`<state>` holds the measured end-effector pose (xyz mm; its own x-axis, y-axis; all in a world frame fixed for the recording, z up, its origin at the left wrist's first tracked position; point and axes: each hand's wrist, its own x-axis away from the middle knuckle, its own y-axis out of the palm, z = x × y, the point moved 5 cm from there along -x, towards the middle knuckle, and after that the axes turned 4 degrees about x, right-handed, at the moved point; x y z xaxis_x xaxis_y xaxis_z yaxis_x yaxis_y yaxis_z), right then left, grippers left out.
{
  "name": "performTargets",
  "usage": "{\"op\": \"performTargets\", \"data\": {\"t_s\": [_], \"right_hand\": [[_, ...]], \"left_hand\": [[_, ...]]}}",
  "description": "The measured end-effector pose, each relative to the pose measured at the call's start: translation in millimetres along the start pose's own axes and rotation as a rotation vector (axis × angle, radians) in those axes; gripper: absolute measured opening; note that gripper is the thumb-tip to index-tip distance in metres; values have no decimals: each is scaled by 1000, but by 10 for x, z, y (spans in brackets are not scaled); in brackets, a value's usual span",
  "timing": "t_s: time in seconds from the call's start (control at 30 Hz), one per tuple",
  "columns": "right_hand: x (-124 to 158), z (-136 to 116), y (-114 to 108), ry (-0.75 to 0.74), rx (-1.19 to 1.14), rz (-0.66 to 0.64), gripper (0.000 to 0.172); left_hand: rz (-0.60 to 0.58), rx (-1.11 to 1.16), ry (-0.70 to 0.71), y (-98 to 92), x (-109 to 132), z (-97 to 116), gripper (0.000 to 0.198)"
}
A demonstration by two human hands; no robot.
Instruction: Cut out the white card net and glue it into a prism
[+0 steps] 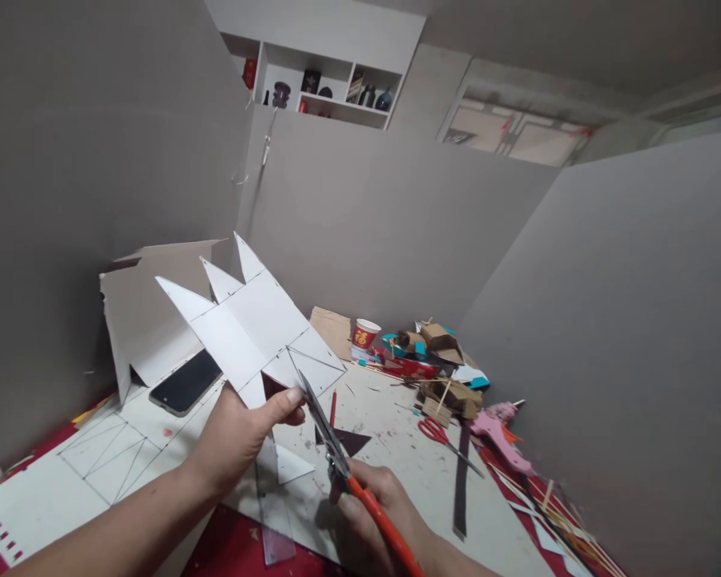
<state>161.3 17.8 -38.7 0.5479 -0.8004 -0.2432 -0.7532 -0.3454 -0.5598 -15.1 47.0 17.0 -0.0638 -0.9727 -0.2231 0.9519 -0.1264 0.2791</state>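
Note:
My left hand (240,429) pinches the lower edge of a white cardboard cutout (267,312) between thumb and fingers. The cutout has pointed triangular flaps at its upper left and ruled pencil lines across it. Scissors with orange handles (321,417) are in my right hand (384,513), which is wrapped around the grips. Their blades reach up to the drawn triangle at the cutout's lower right, beside my left thumb. Below the cutout lie a clear plastic ruler (276,541), a dark triangular scrap (352,442) and a red pencil (333,409).
A dark phone (186,385) lies at left by a folded cardboard piece (156,312), with a pencil-marked sheet (108,457) in front. At right are red-handled scissors (433,430), a pink glue gun (505,437) and cardboard scraps (450,397). A paper cup (365,333) stands at the back near grey partitions.

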Motion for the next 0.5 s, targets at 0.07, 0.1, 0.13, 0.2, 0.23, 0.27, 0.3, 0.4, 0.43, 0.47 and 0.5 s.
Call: {"op": "performTargets", "data": {"t_s": [0.07,0.1,0.13,0.2,0.23,0.27,0.3,0.4,0.43,0.47,0.5], "right_hand": [[0,10,2,-2,21,7,38],[0,13,3,-3,29,9,39],[1,15,5,-2,37,9,39],[6,17,14,4,44,-3,39],[10,15,18,3,44,-8,39],[14,13,23,0,46,-12,38],[18,15,27,-1,44,-13,38],[28,34,45,-7,2,-14,37],[28,43,56,-6,-19,-21,38],[25,49,65,-6,-39,-30,38],[21,49,71,-9,-52,-35,38]], "left_hand": [[-5,85,2,-25,-18,27,19],[5,122,13,-43,-28,46,20],[22,145,27,-64,-38,65,22],[58,149,51,-97,-53,96,27],[67,141,57,-105,-57,104,28],[70,134,59,-107,-60,108,28],[68,132,60,-107,-61,109,28],[54,135,50,-101,-59,94,26],[50,135,45,-100,-58,87,25],[47,136,41,-99,-58,81,25],[46,138,40,-98,-59,77,25]]}}
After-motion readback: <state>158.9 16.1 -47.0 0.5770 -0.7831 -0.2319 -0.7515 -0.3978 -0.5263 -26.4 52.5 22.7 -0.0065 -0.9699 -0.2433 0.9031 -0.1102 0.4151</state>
